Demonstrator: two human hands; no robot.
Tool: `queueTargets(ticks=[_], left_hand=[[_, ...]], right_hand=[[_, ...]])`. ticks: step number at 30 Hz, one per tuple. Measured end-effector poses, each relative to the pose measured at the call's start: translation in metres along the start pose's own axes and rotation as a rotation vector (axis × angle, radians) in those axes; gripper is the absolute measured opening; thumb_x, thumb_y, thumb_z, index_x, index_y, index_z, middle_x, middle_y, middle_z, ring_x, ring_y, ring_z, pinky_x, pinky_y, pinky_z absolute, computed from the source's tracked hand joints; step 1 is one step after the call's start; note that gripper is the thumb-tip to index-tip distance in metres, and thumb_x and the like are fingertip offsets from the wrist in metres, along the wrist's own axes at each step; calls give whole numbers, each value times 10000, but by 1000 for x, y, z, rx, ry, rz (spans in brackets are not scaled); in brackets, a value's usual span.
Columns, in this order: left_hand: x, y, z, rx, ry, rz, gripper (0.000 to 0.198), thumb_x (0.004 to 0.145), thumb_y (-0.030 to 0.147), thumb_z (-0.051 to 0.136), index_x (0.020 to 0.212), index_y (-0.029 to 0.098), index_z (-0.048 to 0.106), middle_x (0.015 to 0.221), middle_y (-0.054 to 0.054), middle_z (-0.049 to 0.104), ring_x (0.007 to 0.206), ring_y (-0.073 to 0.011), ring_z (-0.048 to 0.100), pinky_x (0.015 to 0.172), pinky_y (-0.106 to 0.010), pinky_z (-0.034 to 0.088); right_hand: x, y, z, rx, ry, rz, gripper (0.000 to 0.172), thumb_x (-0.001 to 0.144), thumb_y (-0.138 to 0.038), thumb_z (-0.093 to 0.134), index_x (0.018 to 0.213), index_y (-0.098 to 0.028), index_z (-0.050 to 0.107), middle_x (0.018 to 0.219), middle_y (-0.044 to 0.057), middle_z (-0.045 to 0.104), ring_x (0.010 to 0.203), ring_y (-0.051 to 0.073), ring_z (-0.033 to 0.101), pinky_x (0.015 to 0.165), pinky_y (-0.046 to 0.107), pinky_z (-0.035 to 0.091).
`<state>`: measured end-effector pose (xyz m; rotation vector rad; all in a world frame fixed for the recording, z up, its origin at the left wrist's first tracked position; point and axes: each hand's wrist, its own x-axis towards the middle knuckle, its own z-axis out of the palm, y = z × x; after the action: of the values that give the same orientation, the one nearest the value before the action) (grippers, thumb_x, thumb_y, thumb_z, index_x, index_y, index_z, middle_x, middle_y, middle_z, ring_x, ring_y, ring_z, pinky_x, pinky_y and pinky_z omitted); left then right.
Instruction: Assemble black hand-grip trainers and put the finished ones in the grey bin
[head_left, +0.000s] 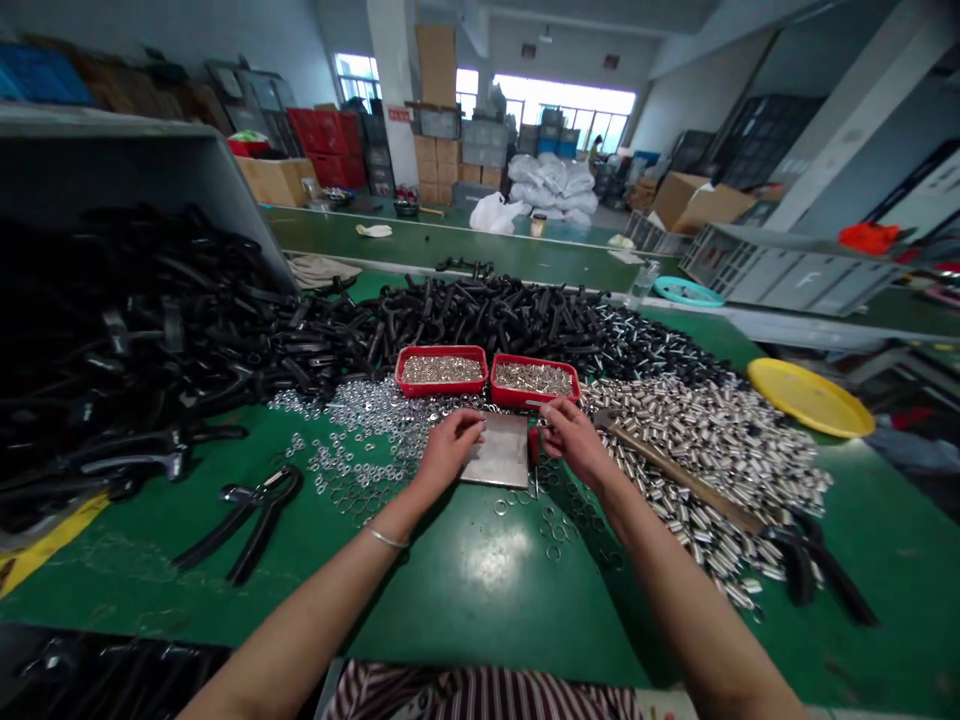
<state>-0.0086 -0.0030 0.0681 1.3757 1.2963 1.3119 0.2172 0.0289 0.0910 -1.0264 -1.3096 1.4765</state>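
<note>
Left grip (448, 452): fingers curled over the left edge of the metal plate (499, 455), holding it flat on the bench (465, 590).
Right grip (571, 440): fingertips drawn together at the plate's far right corner; whether they pinch a small part I cannot tell.
Beyond the grips: two red trays (442, 389) of small silver parts, with black handles (487, 310) heaped behind.
Left of the grips: loose rings (352, 460) and one joined pair (251, 515) of handles.
Right of the grips: metal tubes (705, 440), with a hammer (675, 472) lying on them.
Progress: it looks early, with one joined pair against large loose heaps.
</note>
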Motion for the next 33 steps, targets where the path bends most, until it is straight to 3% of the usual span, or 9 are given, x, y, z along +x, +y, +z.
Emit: queueTargets(ticks=[4, 6, 9, 13, 16, 21, 27, 33], left_hand=[[44, -6, 33, -182, 6, -9, 294, 822, 399, 681, 1016, 181, 654, 932, -43, 711, 783, -162, 697, 770, -294, 540], [60, -16, 40, -244, 11, -56, 326, 823, 418, 689, 1039, 177, 648, 907, -42, 715, 785, -164, 696, 749, -287, 540], [72, -29, 43, -311, -3, -151, 328, 807, 417, 716, 1010, 167, 654, 876, -34, 710, 765, -153, 681, 731, -275, 537], [77, -30, 40, -341, -93, -263, 314, 781, 397, 746, 959, 149, 668, 841, -29, 694, 745, -140, 655, 730, -268, 527], [77, -22, 38, -351, -85, -304, 310, 784, 385, 746, 964, 145, 671, 837, -32, 692, 739, -138, 646, 726, -268, 522], [72, -11, 38, -367, -71, -290, 294, 788, 378, 742, 966, 152, 686, 839, -34, 697, 751, -142, 643, 726, -268, 513], [68, -8, 31, -364, -118, -277, 288, 787, 375, 748, 958, 149, 692, 863, -50, 702, 781, -149, 648, 755, -277, 510], [68, -11, 23, -382, -162, -271, 293, 797, 380, 749, 978, 155, 702, 873, -51, 710, 781, -145, 646, 776, -279, 505]], right_hand=[[40, 3, 9, 190, -75, 1, 357, 806, -497, 737, 958, -234, 549, 738, -47, 567, 572, 89, 456, 529, 221, 411], [59, 11, 7, 211, -69, -8, 352, 817, -472, 737, 1015, -232, 571, 769, -38, 582, 604, 100, 496, 576, 242, 452], [76, 22, 2, 240, -102, 25, 287, 849, -439, 715, 983, -226, 575, 689, -54, 533, 561, 97, 459, 531, 232, 426], [81, 21, -5, 218, -189, 91, 242, 861, -403, 714, 917, -215, 571, 666, -52, 524, 550, 91, 446, 509, 219, 396], [82, 17, -7, 221, -229, 120, 232, 871, -396, 706, 907, -211, 571, 641, -65, 491, 519, 79, 411, 480, 207, 368], [79, 20, -2, 216, -276, 171, 244, 872, -404, 706, 912, -197, 583, 614, -68, 484, 474, 68, 380, 427, 191, 293], [77, 23, 3, 356, -262, 208, 255, 857, -410, 725, 876, -194, 591, 590, -79, 430, 473, 64, 347, 427, 191, 302], [76, 15, 3, 330, -243, 264, 282, 828, -416, 754, 816, -179, 602, 589, -69, 452, 463, 59, 361, 418, 193, 312]])
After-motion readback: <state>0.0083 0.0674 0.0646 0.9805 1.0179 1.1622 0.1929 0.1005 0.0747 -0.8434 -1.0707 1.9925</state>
